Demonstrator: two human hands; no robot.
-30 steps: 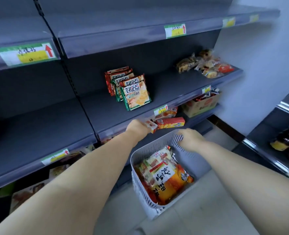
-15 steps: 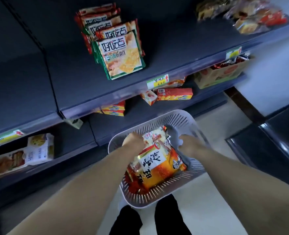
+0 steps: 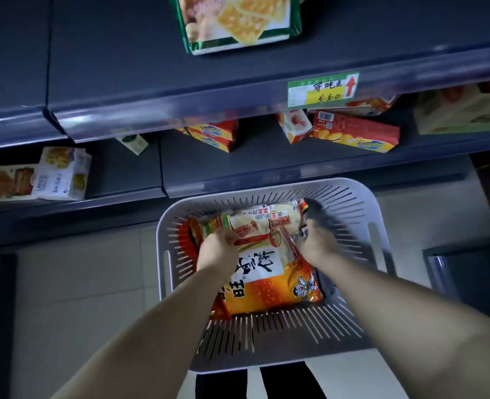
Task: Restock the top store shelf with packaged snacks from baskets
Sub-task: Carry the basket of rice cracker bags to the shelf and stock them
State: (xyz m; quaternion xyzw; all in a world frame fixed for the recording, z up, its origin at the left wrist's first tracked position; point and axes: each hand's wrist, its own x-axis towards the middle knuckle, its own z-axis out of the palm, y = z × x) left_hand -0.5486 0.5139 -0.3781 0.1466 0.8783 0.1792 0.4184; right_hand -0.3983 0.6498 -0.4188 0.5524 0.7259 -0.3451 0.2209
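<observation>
A grey slotted plastic basket [image 3: 350, 205] stands on the floor below me. An orange and white snack bag [image 3: 269, 272] lies on top of other packets inside it. My left hand [image 3: 219, 249] grips the bag's upper left edge, fingers curled round it. On the bag's upper right edge my right hand [image 3: 317, 244] grips in the same way. The top shelf is out of view.
A dark shelf [image 3: 151, 82] above the basket carries a green-edged cracker pack [image 3: 238, 21] and a price tag [image 3: 322, 89]. The lower shelf holds red-and-yellow boxes [image 3: 353, 133] and white boxes [image 3: 62, 172]. A dark unit [image 3: 474, 277] stands at the right.
My view dropped from the shelves to the basket. Both hands went down into it, the left one leaving the shelf edge, and now grip the top snack bag.
</observation>
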